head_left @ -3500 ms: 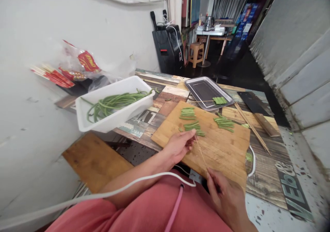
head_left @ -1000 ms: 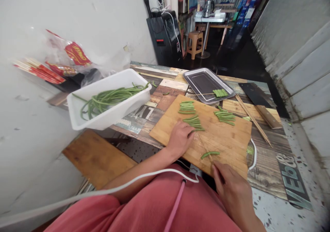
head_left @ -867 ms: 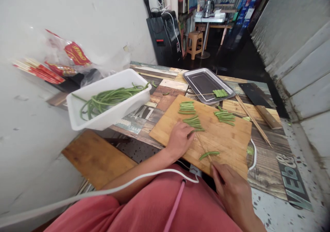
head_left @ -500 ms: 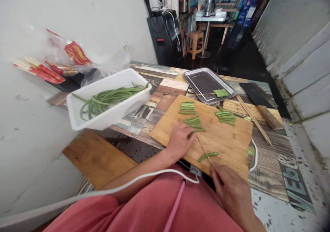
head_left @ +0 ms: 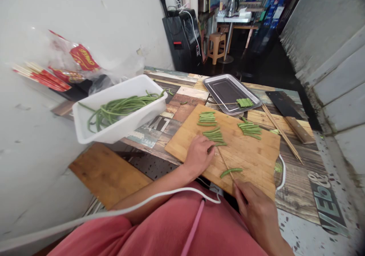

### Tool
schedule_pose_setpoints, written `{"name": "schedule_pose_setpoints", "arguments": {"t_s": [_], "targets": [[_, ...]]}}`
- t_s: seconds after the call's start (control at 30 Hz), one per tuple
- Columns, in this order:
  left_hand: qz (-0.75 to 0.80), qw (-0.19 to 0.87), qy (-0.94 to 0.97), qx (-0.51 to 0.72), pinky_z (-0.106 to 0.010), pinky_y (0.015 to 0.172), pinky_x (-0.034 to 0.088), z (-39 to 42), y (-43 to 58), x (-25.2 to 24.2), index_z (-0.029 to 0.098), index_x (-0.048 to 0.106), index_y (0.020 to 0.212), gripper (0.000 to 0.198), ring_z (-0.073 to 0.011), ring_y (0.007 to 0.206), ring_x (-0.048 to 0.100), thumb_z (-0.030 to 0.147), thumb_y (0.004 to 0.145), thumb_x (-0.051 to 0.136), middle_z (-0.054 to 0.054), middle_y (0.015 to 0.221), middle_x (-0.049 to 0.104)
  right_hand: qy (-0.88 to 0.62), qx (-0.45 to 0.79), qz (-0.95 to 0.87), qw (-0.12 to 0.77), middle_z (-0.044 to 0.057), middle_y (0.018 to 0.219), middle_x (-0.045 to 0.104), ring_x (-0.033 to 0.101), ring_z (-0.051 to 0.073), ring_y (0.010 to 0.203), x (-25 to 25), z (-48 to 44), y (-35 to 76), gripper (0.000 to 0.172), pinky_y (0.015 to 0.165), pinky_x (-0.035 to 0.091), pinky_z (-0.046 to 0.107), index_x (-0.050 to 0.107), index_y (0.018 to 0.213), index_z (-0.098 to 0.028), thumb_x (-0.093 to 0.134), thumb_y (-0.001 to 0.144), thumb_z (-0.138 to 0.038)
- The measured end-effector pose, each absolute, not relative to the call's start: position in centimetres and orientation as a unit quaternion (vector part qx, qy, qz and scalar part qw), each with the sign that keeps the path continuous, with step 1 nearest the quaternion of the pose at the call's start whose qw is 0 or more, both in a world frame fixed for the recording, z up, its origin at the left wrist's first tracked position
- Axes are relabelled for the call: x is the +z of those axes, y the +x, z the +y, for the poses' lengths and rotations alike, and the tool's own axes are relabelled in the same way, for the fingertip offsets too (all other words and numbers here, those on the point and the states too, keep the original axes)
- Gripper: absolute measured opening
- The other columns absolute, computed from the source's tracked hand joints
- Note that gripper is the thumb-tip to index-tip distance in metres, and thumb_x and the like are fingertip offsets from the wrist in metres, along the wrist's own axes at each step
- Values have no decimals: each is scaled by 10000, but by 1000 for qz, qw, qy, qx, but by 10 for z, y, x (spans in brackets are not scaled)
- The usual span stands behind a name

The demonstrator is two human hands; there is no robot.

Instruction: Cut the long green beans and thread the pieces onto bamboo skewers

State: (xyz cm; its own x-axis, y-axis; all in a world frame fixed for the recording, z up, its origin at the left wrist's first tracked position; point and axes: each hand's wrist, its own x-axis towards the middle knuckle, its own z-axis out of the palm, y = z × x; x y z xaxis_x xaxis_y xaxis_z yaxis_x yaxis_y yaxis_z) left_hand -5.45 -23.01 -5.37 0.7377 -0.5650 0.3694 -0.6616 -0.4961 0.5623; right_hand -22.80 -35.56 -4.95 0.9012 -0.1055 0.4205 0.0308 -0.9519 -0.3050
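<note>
My right hand (head_left: pixel 255 204) is closed around the lower end of a thin bamboo skewer (head_left: pixel 222 158). One cut green bean (head_left: pixel 231 171) sits crosswise on that skewer, just ahead of my fingers. The skewer's tip points toward my left hand (head_left: pixel 199 154), whose fingers are pinched on a green bean piece (head_left: pixel 211 149) at the near edge of a row of cut green beans (head_left: pixel 213 135). Two more small groups of cut beans, one at the back left (head_left: pixel 207 118) and one at the right (head_left: pixel 249 129), lie on the wooden cutting board (head_left: pixel 185 138).
A white bin (head_left: pixel 119 132) of long green beans stands left. Behind the board is a metal tray (head_left: pixel 221 87) with skewered beans (head_left: pixel 244 102). Loose skewers (head_left: pixel 282 134) and a cleaver (head_left: pixel 298 128) lie right. A white cable (head_left: pixel 159 192) crosses before me.
Almost nothing differs. My left fingers have shifted slightly at the bean piece, while the right hand and skewer keep their place.
</note>
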Motion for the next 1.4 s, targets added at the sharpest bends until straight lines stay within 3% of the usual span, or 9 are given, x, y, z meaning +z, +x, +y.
{"name": "schedule_pose_setpoints", "arguments": {"t_s": [1.4], "targets": [[-394,382,832,80,-337,746,461,-232,-53,-55,145,667,814,145,-187,779,549,116,823,525,-71,802,642,-964,-216,5,156,10,666,579,544,129,596,-51,-358,-226,192,580,365,243,609,881,-152,427,928,-190]]}}
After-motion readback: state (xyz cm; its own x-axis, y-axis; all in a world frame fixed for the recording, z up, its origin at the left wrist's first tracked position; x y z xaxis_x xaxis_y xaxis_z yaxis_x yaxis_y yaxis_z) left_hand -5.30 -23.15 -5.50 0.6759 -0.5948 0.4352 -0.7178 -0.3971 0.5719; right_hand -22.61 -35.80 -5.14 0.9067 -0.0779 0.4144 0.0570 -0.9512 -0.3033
